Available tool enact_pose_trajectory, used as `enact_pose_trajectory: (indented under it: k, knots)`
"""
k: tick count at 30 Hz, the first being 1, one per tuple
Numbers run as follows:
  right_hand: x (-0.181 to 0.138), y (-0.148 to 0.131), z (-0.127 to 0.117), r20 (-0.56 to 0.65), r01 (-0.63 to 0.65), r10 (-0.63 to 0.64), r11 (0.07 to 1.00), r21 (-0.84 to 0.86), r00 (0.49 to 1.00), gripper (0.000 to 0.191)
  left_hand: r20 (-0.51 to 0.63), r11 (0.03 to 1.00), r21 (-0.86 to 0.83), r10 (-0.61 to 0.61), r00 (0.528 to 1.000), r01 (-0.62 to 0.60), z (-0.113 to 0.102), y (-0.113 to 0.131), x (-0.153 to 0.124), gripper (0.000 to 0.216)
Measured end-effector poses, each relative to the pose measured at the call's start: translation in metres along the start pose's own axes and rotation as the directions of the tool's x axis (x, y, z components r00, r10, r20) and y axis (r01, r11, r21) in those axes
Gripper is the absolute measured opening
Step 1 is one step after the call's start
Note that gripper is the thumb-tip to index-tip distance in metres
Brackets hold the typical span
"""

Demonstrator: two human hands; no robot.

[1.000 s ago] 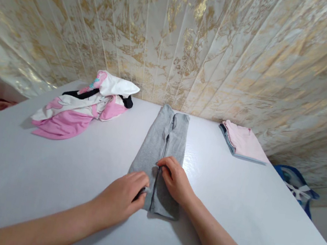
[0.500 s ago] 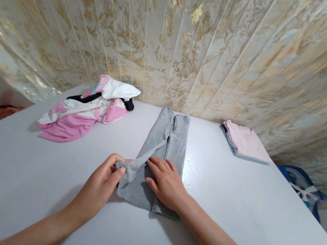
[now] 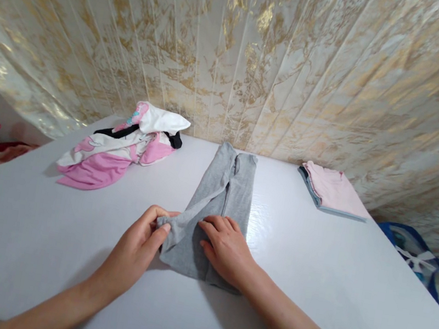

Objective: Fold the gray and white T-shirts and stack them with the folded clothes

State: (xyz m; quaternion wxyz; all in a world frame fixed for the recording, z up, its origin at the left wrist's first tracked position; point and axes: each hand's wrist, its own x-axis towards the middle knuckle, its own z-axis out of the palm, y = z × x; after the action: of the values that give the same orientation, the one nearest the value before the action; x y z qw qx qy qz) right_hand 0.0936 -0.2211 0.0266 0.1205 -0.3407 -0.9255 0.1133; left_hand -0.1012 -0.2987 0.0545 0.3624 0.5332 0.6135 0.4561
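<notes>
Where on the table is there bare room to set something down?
Bare: between the grey garment and folded stack; left of the left hand, nearer than the crumpled heap. Crowded: the middle, left and right hand on the garment.

It looks like a room in a home: the pale surface (image 3: 308,290) bears a grey garment (image 3: 212,208) near its middle, a pink-and-white clothes heap (image 3: 102,165) toward its left and folded clothes (image 3: 334,189) toward its right, while a pleated, gold-patterned curtain (image 3: 237,50) hangs along its far edge.
</notes>
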Motion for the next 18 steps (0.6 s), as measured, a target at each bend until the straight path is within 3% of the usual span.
enact_pose_trajectory:
  k: [4, 7, 12, 18]
  knots:
    - [-0.007, -0.007, -0.01, 0.116, 0.078, -0.079, 0.997, 0.012, 0.99, 0.012, 0.004, 1.0, 0.013, 0.003, 1.0, -0.003, -0.001, -0.002, 0.001, 0.02]
    - [-0.005, -0.007, -0.014, 0.149, 0.068, -0.07, 0.997, 0.023, 0.986, 0.014, 0.012, 1.0, 0.018, 0.0, 1.0, 0.0, -0.001, -0.004, 0.0, 0.019]
    - [-0.002, -0.006, -0.006, 0.053, 0.003, -0.003, 1.0, 0.004, 0.999, 0.033, 0.006, 1.0, 0.017, 0.001, 1.0, -0.001, -0.002, -0.004, 0.0, 0.02]
    - [-0.017, -0.025, -0.017, 0.195, 0.13, -0.145, 0.988, 0.088, 0.97, 0.015, -0.012, 0.999, 0.035, 0.014, 1.0, -0.013, -0.002, 0.0, 0.002, 0.022]
